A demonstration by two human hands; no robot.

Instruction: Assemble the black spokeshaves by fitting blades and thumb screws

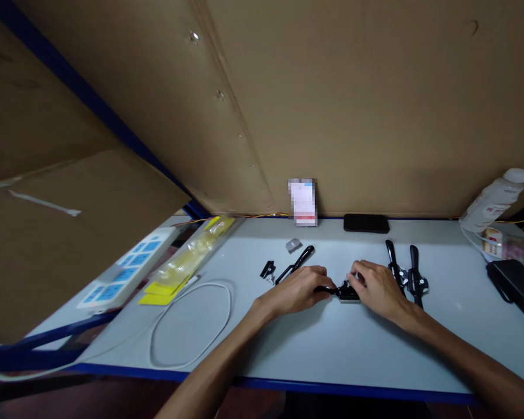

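Observation:
Both my hands rest on the white table near its middle. My left hand is closed around the black handle of a small tool. My right hand pinches the tool's blocky black head from the right. Just left of my left hand lie a black-handled piece, a small black clip and a small grey metal part. Two finished-looking black tools lie side by side right of my right hand.
A black phone and a white card sit at the back by the cardboard wall. A white cable loop, yellow bags and a power strip are on the left. A white bottle and a black case are on the right.

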